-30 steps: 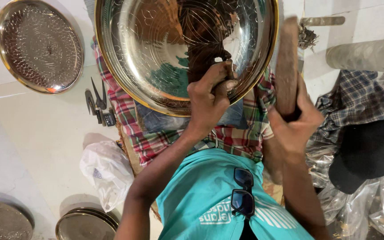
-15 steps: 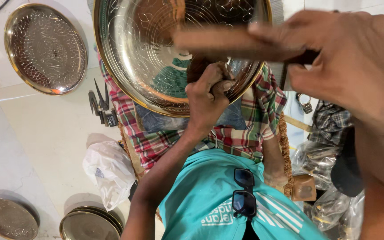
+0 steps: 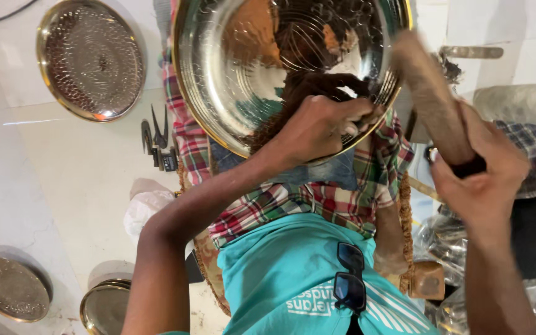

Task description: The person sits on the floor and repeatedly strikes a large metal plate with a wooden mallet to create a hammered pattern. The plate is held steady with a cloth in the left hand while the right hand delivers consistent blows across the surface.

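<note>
A large shiny brass bowl (image 3: 243,68) rests tilted on my lap, over a plaid cloth (image 3: 293,198). My left hand (image 3: 321,127) is shut on a small punch tool pressed against the bowl's inner wall near its lower rim. My right hand (image 3: 482,180) grips a wooden mallet (image 3: 432,99) by its dark lower end, raised at the bowl's right edge and blurred by motion. The punch's tip is hidden by my fingers.
A hammered brass plate (image 3: 91,59) lies on the white floor at upper left. Dark metal tools (image 3: 156,142) lie beside the cloth. Two smaller brass dishes (image 3: 10,288) (image 3: 103,307) sit at lower left, next to a white plastic bag (image 3: 147,205). Dark clothes are piled at right.
The mallet swung from upright at the right, across the bowl horizontally, and now stands tilted at the bowl's right rim. My left hand stayed on the punch.
</note>
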